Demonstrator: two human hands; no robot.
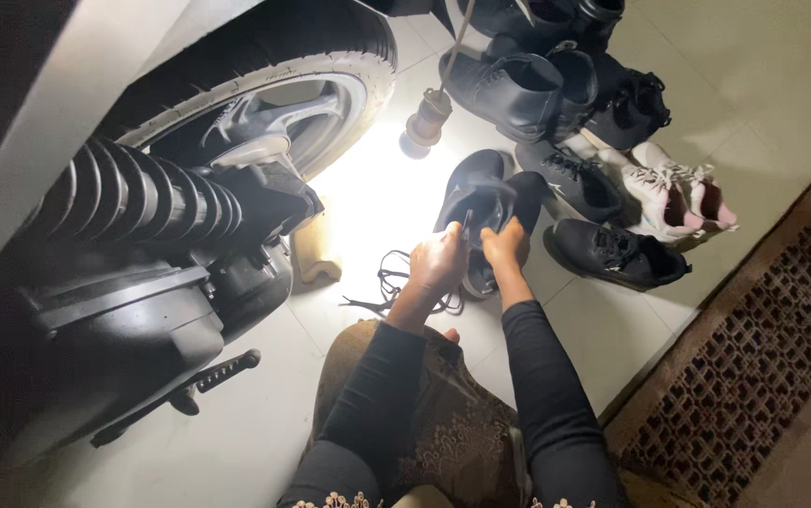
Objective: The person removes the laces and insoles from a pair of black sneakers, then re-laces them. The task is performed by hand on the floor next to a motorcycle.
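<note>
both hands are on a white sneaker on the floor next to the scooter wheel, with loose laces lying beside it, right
Not quite: the shoe is black, not white. In the head view the left hand and right hand hold a black sneaker on the floor beside the scooter wheel, with loose laces beside it. The white sneakers lie untouched further right.

Two bare hands, the left hand [438, 263] and right hand [504, 245], extend from long, close-fitting black sleeves [542, 376] ending at the wrists. Pale floral trim edges the dark garment at the bottom. Brown patterned fabric [453, 414] covers the lap.
</note>
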